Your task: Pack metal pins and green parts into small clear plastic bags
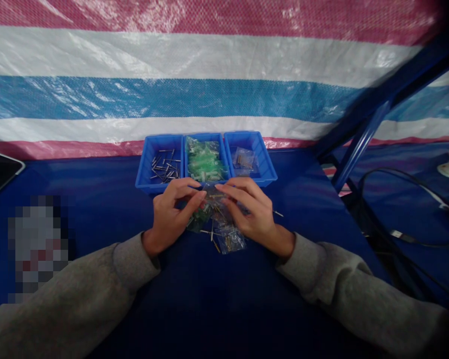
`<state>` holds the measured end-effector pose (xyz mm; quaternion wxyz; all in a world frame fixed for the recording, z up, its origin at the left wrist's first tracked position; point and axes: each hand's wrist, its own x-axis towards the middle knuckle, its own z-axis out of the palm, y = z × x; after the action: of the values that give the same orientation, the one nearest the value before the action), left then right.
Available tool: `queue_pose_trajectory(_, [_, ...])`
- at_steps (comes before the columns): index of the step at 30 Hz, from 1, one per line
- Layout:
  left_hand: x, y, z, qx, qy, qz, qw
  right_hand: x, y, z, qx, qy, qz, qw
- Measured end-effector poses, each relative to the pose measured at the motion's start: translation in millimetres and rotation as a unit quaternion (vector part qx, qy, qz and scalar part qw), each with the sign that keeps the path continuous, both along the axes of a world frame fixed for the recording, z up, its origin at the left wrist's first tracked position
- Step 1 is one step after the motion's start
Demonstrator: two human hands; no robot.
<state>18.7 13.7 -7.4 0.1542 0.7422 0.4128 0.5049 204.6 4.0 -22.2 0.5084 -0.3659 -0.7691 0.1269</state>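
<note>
Between my two hands is a small clear plastic bag (211, 191) with thin brass-coloured pieces in it. My left hand (174, 209) pinches the bag's left edge between thumb and fingers. On the other side, my right hand (252, 209) pinches its right edge. Below them on the blue table lies a loose pile: another clear bag of brass-coloured pieces (231, 240), a green packet (198, 220), and a few thin metal pins (211, 231). My fingers partly cover the pile.
Three blue bins stand side by side behind my hands: the left bin (141, 169) holds loose metal pins, the middle one green packets (205, 158), the right one a clear bag (245, 160). Striped sheeting hangs behind. A blue metal frame (362, 144) and cables (415, 239) are at right.
</note>
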Motion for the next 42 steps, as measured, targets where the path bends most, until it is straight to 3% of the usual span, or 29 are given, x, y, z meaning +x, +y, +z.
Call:
queue_pose_trajectory(4, [0.0,-2.9,1.0,-0.024,0.015,-0.049,0.998,1.7,-0.5,-0.9,-0.001,0.003,-0.008,1.000])
queue_pose_trajectory(8, [1.6,-5.1,2.8,0.015,0.067,-0.087,0.994,2.0,-4.5,0.1,-0.013,-0.003,-0.011,1.000])
queue_pose_trajectory(14, [5.0,-3.8,2.5,0.072,0.084,-0.064,0.992,0.9,-9.4,-0.1,0.008,-0.048,-0.023,0.999])
queue_pose_trajectory(24, [0.7,-5.4,-3.4,0.063,0.123,-0.080,0.987,2.7,-11.3,4.1,-0.004,-0.040,-0.017,0.999])
queue_pose_trajectory(28, [0.5,-7.2,0.8,0.067,0.095,-0.053,0.992,5.6,-8.4,3.1,-0.062,0.013,-0.052,0.997])
queue_pose_trajectory(31, [0.7,-7.2,2.8,0.044,0.071,-0.021,0.996,7.4,-2.9,-0.3,-0.142,0.110,-0.108,0.978])
queue_pose_trajectory(34, [1.1,-6.5,2.7,0.034,0.075,-0.030,0.996,6.5,2.9,-2.4,-0.190,0.215,-0.104,0.952])
queue_pose_trajectory(37, [1.9,-6.8,2.3,0.039,0.088,-0.048,0.994,7.7,5.5,1.2,-0.194,0.270,-0.096,0.938])
queue_pose_trajectory(40, [2.8,-8.0,2.8,0.048,0.092,-0.056,0.993,19.1,4.4,13.4,-0.172,0.216,-0.142,0.951])
queue_pose_trajectory(42, [3.3,-8.7,3.4,0.051,0.091,-0.061,0.993,32.0,2.5,25.3,-0.178,0.056,-0.184,0.965])
